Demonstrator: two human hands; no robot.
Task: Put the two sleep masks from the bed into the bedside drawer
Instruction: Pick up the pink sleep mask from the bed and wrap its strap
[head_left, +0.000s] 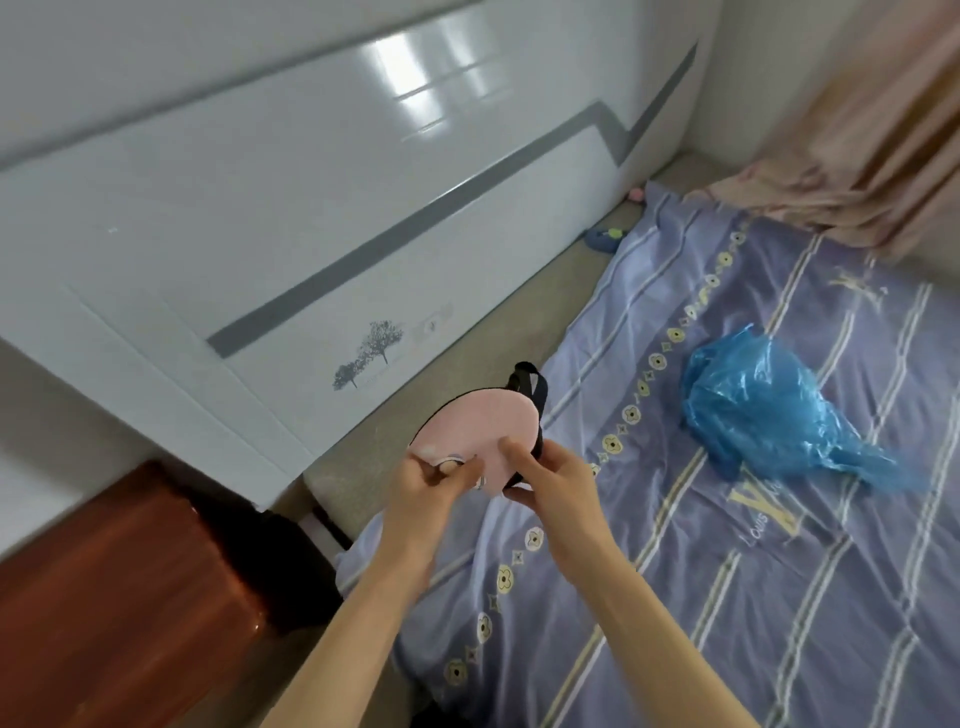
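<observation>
Both my hands pinch pink sleep mask (464, 435): left hand (426, 488), right hand (558, 486). Soft, light, floppy (strap dangles); grip padded body.

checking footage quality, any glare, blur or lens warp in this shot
Head view: window glare on the glossy headboard; curtain smeared at the edge; wide-angle bending of the headboard lines; both hands and the pink sleep mask fairly sharp.

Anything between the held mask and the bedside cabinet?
Nothing visible. Both hands, left hand and right hand, hold the pink sleep mask above the bed edge; the wooden bedside cabinet sits lower left; no drawer front shows.
</observation>
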